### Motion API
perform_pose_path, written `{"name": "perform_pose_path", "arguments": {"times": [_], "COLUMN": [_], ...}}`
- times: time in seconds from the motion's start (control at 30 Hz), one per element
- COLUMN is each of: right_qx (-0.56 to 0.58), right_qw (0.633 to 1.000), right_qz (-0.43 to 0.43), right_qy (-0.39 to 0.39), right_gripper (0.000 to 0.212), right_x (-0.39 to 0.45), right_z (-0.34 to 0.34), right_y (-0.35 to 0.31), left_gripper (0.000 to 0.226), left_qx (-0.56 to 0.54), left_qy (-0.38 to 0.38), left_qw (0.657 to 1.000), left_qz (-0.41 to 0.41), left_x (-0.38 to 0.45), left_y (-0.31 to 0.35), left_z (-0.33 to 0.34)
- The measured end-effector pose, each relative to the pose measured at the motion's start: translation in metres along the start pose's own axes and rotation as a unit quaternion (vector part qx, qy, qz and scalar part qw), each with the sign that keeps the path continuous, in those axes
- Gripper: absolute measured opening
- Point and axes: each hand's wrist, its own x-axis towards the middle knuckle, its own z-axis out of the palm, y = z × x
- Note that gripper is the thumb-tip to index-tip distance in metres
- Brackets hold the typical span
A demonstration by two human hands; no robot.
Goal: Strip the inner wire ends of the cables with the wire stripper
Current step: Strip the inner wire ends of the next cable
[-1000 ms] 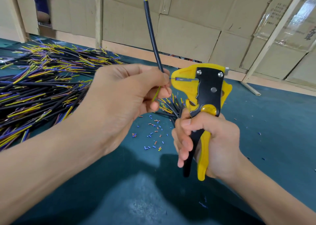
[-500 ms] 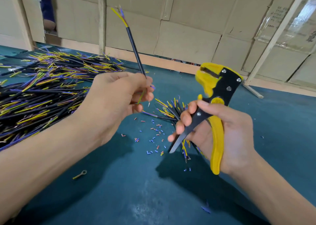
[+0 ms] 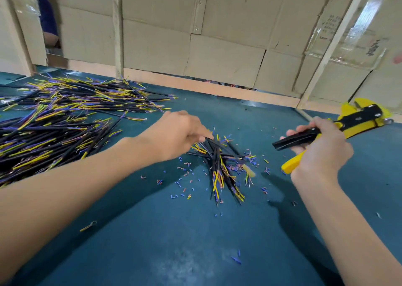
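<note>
Two bare forearms, no sleeves, left hand (image 3: 176, 133), right hand (image 3: 322, 150), no gloves

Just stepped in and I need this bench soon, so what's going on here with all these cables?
A person is stripping cable ends by hand. The right hand grips a yellow-and-black wire stripper, held off to the side with nothing in its head. The left hand reaches down to the small pile of black cables mid-table, fingers touching them. A much larger cable heap lies at left, and cut insulation bits litter the green tabletop.
</note>
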Motion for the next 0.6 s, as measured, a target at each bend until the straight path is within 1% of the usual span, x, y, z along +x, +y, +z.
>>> {"name": "perform_pose_path", "arguments": {"times": [0.07,0.1,0.17,0.2,0.23,0.27,0.3,0.37,0.4,0.43,0.47,0.5,0.53,0.6], "right_qx": [-0.019,-0.029,-0.049,-0.058,-0.067,-0.073,-0.078,-0.082,-0.082,-0.084,-0.086,-0.087,-0.088,-0.084], "right_qw": [1.0,0.999,0.999,0.998,0.997,0.996,0.995,0.994,0.993,0.991,0.99,0.989,0.987,0.985], "right_qz": [-0.011,-0.013,-0.02,-0.023,-0.026,-0.03,-0.034,-0.041,-0.046,-0.052,-0.059,-0.067,-0.072,-0.076], "right_qy": [0.006,0.005,-0.01,-0.021,-0.033,-0.042,-0.049,-0.064,-0.075,-0.085,-0.094,-0.102,-0.111,-0.13], "right_gripper": [0.015,0.013,0.014,0.015,0.018,0.02,0.022,0.023,0.023,0.024,0.025,0.026,0.026,0.026], "right_x": [0.003,0.003,0.002,0.001,0.0,-0.002,-0.003,-0.007,-0.01,-0.013,-0.016,-0.019,-0.022,-0.025], "right_z": [-0.002,-0.002,-0.002,-0.002,-0.001,-0.001,0.0,0.001,0.003,0.004,0.004,0.004,0.004,0.005], "right_y": [0.006,0.009,0.014,0.016,0.017,0.018,0.019,0.02,0.021,0.021,0.021,0.021,0.022,0.025], "left_gripper": [0.029,0.033,0.055,0.068,0.075,0.076,0.072,0.058,0.051,0.042,0.031,0.025,0.026,0.032], "left_qx": [-0.017,0.03,0.2,0.248,0.274,0.289,0.31,0.341,0.333,0.317,0.305,0.289,0.266,0.217], "left_qy": [0.0,-0.017,-0.059,-0.073,-0.08,-0.079,-0.094,-0.18,-0.226,-0.246,-0.232,-0.196,-0.156,-0.091], "left_qw": [0.999,0.999,0.977,0.966,0.958,0.95,0.936,0.886,0.865,0.86,0.872,0.892,0.908,0.925], "left_qz": [0.027,0.038,0.046,0.015,-0.032,-0.084,-0.139,-0.259,-0.3,-0.316,-0.304,-0.287,-0.285,-0.3], "left_x": [0.011,0.017,0.025,0.024,0.02,0.012,0.002,-0.026,-0.039,-0.051,-0.058,-0.064,-0.067,-0.071], "left_y": [-0.005,-0.006,-0.012,-0.016,-0.022,-0.029,-0.037,-0.051,-0.054,-0.056,-0.056,-0.054,-0.052,-0.05], "left_z": [-0.003,-0.004,-0.008,-0.013,-0.02,-0.027,-0.035,-0.047,-0.049,-0.047,-0.044,-0.04,-0.036,-0.032]}}
